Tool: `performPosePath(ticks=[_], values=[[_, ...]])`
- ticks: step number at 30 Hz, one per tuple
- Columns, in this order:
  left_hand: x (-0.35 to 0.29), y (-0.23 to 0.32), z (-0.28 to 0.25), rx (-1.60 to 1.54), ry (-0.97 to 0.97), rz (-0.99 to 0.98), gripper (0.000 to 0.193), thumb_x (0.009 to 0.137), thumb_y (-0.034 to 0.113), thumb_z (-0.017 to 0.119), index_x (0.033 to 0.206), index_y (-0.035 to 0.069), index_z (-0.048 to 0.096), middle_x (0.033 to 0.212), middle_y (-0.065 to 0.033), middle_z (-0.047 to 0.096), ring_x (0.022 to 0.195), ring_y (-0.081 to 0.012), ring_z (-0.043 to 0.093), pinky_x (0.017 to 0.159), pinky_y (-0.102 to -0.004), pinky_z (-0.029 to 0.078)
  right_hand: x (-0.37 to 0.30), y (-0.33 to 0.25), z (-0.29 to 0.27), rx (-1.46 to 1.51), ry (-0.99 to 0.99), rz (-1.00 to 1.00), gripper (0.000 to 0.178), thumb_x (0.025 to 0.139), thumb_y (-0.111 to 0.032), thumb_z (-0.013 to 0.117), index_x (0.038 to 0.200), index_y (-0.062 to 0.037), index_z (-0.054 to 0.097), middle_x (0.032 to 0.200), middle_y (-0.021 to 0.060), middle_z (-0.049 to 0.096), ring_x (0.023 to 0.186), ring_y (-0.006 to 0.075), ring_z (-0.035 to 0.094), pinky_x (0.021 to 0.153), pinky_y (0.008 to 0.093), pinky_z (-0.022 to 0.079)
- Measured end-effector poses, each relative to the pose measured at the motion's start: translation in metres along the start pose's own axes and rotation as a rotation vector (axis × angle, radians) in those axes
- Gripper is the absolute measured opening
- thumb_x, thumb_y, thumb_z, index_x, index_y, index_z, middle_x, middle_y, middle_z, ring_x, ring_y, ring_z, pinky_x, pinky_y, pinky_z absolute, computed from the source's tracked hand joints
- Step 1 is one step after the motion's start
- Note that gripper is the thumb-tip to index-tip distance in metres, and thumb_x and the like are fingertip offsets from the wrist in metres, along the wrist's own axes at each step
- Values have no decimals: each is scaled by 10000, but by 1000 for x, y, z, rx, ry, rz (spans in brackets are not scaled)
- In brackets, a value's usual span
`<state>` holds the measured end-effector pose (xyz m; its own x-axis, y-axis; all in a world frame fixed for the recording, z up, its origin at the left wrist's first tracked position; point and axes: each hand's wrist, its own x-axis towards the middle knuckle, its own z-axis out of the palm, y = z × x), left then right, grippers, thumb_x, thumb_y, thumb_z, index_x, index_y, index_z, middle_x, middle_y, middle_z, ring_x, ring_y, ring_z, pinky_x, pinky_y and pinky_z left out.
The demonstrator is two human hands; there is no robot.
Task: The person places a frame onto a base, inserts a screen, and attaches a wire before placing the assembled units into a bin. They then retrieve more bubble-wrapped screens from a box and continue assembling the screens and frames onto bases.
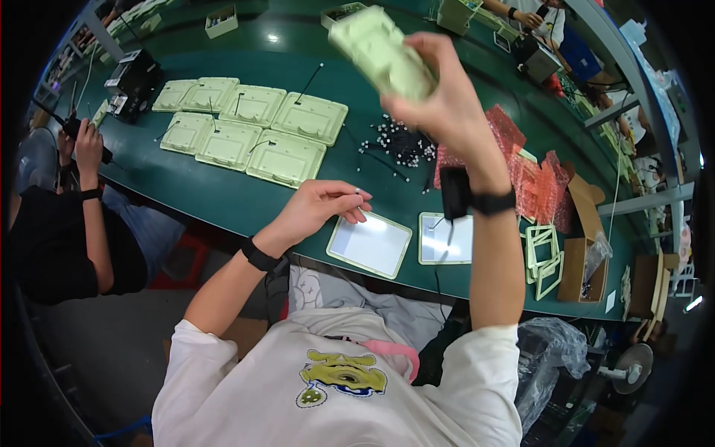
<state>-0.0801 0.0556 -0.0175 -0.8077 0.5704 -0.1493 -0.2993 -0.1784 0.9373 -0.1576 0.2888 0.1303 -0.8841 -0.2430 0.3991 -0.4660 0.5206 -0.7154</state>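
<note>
My right hand (439, 97) is raised high above the green table (223, 190) and grips a pale green plastic housing (381, 52), tilted. My left hand (320, 205) hovers low over the table's near edge, its fingertips pinched on a tiny light-coloured part (360, 194). Just below that hand lie two flat white panels with pale green rims (370, 243) (445, 238), side by side. A heap of small black pieces with white tips (402, 145) lies beyond them. Both wrists wear black bands.
Several pale green housings (253, 127) lie in rows at the left, some with black stalks. Red bubble-wrap bags (532, 175), loose green frames (544, 253) and a cardboard box (577, 268) sit at the right. A person in black (67, 231) works at the left; another person's hand (529, 16) is at the far side.
</note>
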Motion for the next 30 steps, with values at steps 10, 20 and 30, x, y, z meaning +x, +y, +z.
performPosePath(ticks=[10, 20, 30], values=[[-1, -9, -7, 123, 40, -24, 261, 1000, 4, 674, 1243, -28, 764, 1136, -87, 797, 1019, -112, 729, 893, -279, 584, -157, 10, 25, -178, -357, -111, 850, 644, -135, 883, 1402, -50, 508, 1548, 234, 480, 1415, 460, 476, 1198, 500, 409], [-3, -14, -18, 226, 0, -46, 317, 1000, 26, 675, 1310, -20, 727, 1094, -82, 796, 950, -118, 734, 876, -280, 586, -171, 8, 30, -196, -388, -98, 839, 651, -144, 883, 1399, -19, 523, 1555, 241, 472, 1391, 456, 490, 1177, 517, 416], [-27, 11, -25, 1166, -312, 360, 667, 784, 136, 905, 1369, 8, 611, 1597, -106, 486, 1259, -256, 589, 1071, -391, 518, -200, 23, 64, -321, -474, -17, 793, 694, -152, 877, 1392, 10, 538, 1524, 270, 472, 1387, 454, 483, 1170, 528, 419]])
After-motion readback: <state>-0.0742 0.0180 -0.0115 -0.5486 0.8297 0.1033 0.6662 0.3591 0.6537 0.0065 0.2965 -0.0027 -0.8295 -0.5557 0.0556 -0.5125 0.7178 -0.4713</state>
